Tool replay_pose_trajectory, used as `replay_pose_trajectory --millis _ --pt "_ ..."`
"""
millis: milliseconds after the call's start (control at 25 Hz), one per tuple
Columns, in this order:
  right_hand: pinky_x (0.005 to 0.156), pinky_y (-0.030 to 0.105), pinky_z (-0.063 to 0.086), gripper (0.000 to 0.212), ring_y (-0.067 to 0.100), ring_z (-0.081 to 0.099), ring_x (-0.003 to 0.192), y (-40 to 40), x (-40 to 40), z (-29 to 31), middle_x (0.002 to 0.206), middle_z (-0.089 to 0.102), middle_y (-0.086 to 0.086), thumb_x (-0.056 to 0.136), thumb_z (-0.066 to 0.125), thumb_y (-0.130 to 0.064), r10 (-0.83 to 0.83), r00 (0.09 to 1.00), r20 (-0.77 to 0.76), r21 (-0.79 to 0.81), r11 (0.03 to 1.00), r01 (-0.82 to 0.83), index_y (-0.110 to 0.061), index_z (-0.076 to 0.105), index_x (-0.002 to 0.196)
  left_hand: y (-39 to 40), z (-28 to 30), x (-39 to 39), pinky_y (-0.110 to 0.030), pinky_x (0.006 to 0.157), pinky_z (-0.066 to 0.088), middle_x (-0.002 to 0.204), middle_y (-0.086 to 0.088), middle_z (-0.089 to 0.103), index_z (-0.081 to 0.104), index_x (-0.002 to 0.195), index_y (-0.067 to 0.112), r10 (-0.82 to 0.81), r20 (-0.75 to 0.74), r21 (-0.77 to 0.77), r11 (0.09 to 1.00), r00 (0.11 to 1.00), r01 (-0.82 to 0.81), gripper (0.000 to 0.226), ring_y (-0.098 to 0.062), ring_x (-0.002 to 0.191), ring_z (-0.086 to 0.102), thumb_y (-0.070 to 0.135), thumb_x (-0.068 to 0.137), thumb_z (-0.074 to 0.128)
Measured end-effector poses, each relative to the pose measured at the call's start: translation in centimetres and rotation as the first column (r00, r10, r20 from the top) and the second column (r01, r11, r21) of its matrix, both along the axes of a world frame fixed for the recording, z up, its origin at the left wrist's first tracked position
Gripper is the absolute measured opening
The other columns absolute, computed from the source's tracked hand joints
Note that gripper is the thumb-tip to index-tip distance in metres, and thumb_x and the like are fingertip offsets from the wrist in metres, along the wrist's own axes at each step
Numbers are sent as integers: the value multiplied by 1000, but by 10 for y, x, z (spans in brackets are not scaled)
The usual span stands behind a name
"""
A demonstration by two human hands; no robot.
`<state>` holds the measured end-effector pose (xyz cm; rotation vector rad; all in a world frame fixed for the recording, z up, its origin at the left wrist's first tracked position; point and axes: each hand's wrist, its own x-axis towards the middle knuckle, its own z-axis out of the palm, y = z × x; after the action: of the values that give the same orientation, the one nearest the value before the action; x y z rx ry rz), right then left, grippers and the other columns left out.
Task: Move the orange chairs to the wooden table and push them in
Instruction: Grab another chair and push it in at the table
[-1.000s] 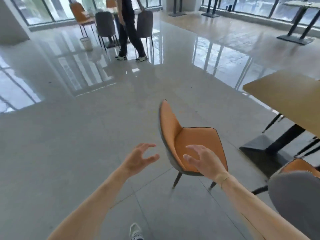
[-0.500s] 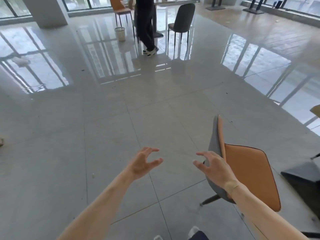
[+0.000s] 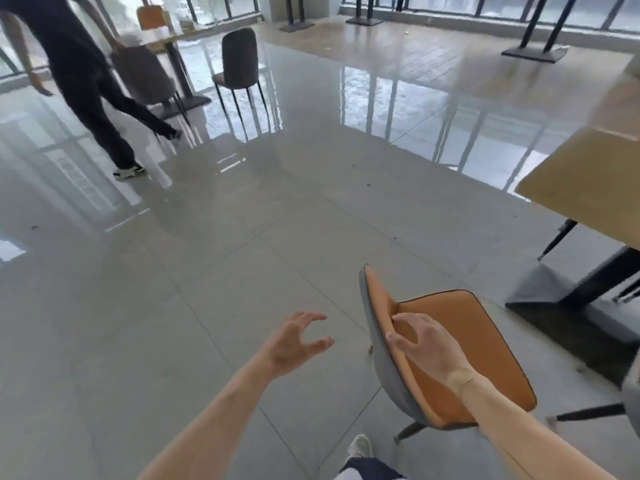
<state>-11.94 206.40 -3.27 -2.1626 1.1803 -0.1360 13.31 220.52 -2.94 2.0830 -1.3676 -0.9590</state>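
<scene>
A chair [image 3: 450,355] stood on the floor [image 3: 214,289] at lower right, just left of a table [image 3: 588,188] and its base [image 3: 568,306]. The right hand [image 3: 424,344] hung over the chair's backrest, the left hand [image 3: 294,341] apart to its left. Far behind at upper left, another person [image 3: 79,74] walked beside two chairs [image 3: 239,60] at a second table [image 3: 166,38].

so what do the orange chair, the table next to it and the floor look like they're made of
Orange chair: smooth orange leather-like upholstery with dark piping, grey shell at the back, thin dark legs, probably metal.
Table: matte light wood-look top on a black base, likely metal.
Floor: glossy grey tile; grout lines and window reflections show.
</scene>
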Motion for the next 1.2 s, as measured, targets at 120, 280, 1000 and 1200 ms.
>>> replay_pose_trajectory --millis 120,280,1000,1200 --pt "103 35 43 49 13 46 127 -18 -8 -5 141 50 -10 89 50 -61 -41 998 -38 8 999 41 -37 49 132 -53 -4 -1 -32 111 30 138 9 48 50 135 34 -129 -4 16 992 992 129 56 -10 133 38 55 85 65" --pt "103 33 44 51 10 46 128 -26 -30 -23 142 48 -12 89 50 -63 -188 979 -74 56 980 193 -38 47 133 -120 -17 -3 -31 112 24 139 10 46 48 135 39 -349 60 79 935 935 344 59 -11 135 31 59 82 64" --pt "99 36 39 75 6 47 117 52 72 -71 130 53 -23 77 17 -88 -824 501 -265 112 490 864 -43 52 126 -289 -81 36 -43 115 18 136 27 41 48 131 48 -966 103 270 256 236 928 77 -5 136 22 85 64 54" --pt "102 55 32 88 10 30 128 67 107 -72 135 44 -23 65 20 -98 -866 342 -366 40 353 935 -49 43 133 -281 -85 38 -43 109 27 135 26 44 48 132 44 -958 218 180 225 184 957 83 -8 132 27 90 63 47"
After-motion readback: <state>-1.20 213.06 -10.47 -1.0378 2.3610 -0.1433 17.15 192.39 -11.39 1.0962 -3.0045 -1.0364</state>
